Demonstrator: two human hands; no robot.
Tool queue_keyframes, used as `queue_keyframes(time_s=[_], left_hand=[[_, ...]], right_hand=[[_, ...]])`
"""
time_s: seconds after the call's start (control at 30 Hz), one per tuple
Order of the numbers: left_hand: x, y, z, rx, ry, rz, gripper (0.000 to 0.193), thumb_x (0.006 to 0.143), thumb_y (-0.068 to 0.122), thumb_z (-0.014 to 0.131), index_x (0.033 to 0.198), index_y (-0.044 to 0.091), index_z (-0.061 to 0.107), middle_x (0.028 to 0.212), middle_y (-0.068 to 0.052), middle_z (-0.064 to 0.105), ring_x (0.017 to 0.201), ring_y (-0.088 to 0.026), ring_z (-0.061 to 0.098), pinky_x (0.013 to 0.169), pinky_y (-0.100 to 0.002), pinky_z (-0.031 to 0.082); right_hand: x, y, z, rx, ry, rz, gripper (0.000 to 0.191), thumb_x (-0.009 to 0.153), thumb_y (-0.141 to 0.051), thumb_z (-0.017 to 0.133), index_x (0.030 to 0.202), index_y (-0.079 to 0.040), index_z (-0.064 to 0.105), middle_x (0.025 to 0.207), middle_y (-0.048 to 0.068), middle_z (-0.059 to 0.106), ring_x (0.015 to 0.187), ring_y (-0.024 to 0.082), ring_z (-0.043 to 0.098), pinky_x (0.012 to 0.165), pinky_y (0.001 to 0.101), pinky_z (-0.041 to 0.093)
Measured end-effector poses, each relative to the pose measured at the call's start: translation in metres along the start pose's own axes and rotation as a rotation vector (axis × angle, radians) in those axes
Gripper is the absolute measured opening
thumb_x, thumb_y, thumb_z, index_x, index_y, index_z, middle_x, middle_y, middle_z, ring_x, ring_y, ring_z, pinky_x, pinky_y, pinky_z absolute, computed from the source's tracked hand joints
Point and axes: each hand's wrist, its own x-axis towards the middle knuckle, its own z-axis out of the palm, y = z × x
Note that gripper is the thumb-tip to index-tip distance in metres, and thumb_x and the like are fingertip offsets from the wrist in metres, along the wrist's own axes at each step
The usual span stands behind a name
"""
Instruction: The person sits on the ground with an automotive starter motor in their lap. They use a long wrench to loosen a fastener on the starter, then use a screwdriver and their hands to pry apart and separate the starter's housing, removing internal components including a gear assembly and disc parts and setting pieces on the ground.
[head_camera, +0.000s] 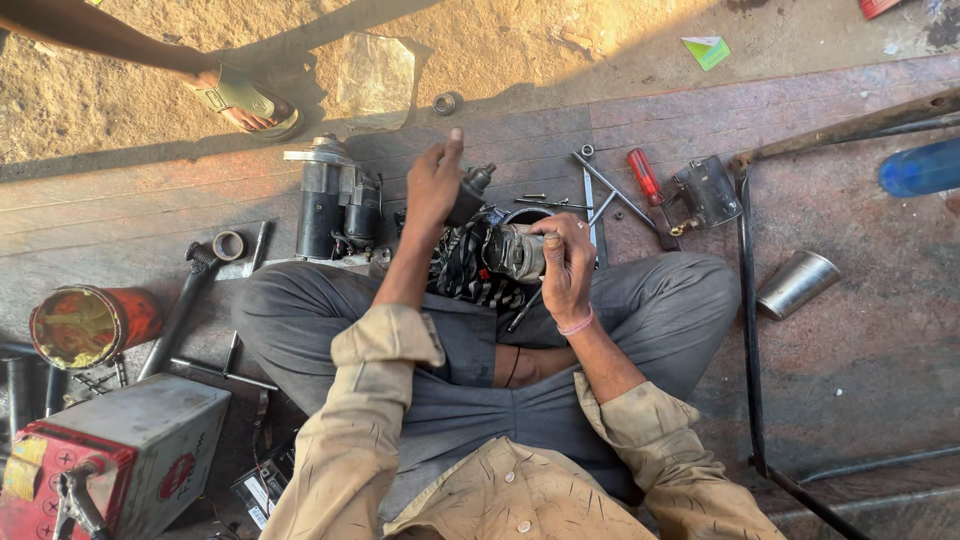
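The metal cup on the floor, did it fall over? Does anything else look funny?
Yes, the metal cup lies tipped on its side right of the person's knee; nothing is visibly spilled from it. Tools lie scattered around, like the red screwdriver. The open red tin looks rusty and stained.

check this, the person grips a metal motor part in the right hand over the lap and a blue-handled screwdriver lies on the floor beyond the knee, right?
Not quite: the head view shows the screwdriver has a red handle. The right hand does hold the metal motor part.
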Motion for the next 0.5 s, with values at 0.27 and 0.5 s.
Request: queue_keyframes(time_s=[0.27,0.5], left_hand=[[0.027,0.017,0.059,0.414,0.025,0.207,0.066,0.095,0.056,0.063,0.128,-0.002,0.061,0.092,-0.031,0.071,0.092,-0.049,0.070,0.078,-0.056,0.055],[0.017,0.007,0.079,0.677,0.026,0.483,0.053,0.102,0.048,0.063,0.128,0.003,0.055,0.086,-0.017,0.073,0.086,-0.039,0.071,0.074,-0.052,0.053]], right_hand=[[-0.001,-0.004,-0.002,-0.009,-0.021,-0.044,0.056,0.113,-0.051,0.038,0.098,-0.003,0.063,0.095,0.011,0.067,0.090,0.027,0.061,0.089,0.0402,0.044],[-0.003,-0.002,-0.002,0.003,-0.020,0.004,0.058,0.114,-0.052,0.037,0.095,-0.004,0.063,0.093,0.010,0.067,0.090,0.026,0.064,0.090,0.0390,0.045]])
